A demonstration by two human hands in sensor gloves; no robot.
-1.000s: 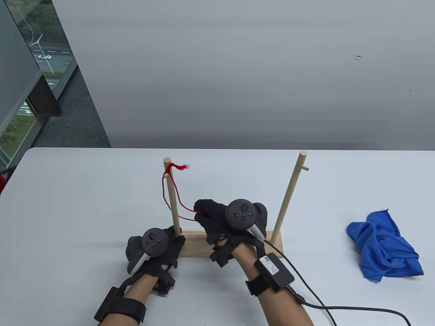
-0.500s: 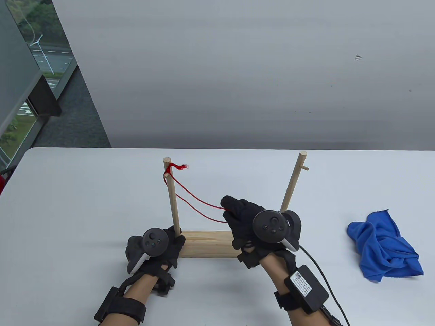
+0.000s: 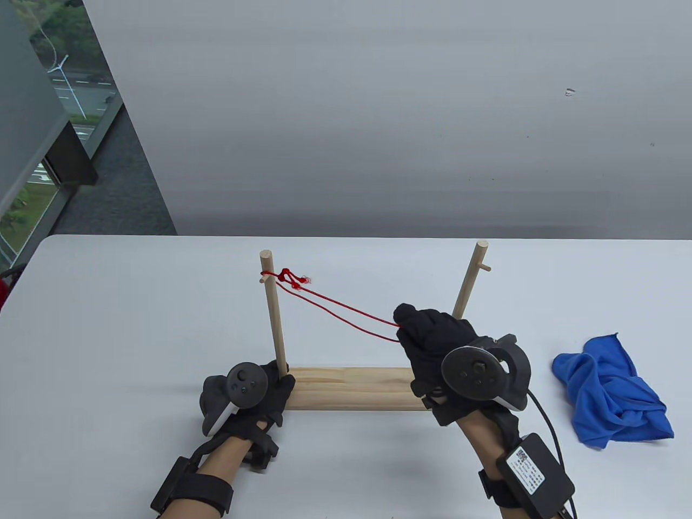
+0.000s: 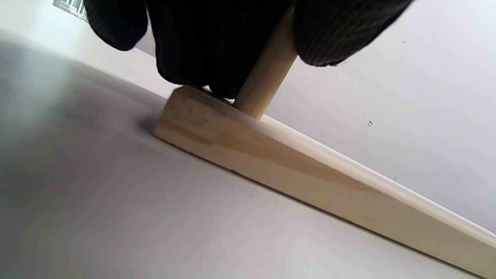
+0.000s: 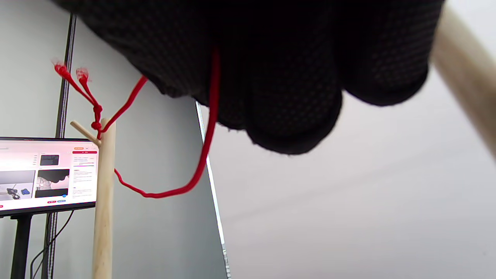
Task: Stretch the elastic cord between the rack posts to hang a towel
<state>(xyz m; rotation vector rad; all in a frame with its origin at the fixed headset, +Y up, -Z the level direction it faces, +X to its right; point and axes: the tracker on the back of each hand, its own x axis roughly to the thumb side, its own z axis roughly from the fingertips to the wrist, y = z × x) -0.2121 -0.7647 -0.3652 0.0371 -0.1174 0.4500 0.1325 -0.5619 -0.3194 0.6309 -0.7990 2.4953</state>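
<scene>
A wooden rack (image 3: 351,386) stands on the table with a left post (image 3: 273,313) and a right post (image 3: 469,278). A red elastic cord (image 3: 340,316) is looped over the left post's peg and runs as two strands to my right hand (image 3: 432,340), which pinches its free end just left of the right post. My left hand (image 3: 254,392) grips the foot of the left post (image 4: 267,73) and rests on the rack's base (image 4: 294,166). The right wrist view shows the cord (image 5: 205,147) hanging from my fingers (image 5: 286,89), knotted at the left post (image 5: 102,201).
A crumpled blue towel (image 3: 611,392) lies on the table at the right, apart from the rack. A black cable (image 3: 546,427) trails from my right wrist. A monitor (image 5: 46,174) shows in the right wrist view behind the left post.
My right hand has moved right, toward the right post, drawing the slack cord out into two nearly straight strands. The knot at the left post has swung rightward. My left hand has stayed put.
</scene>
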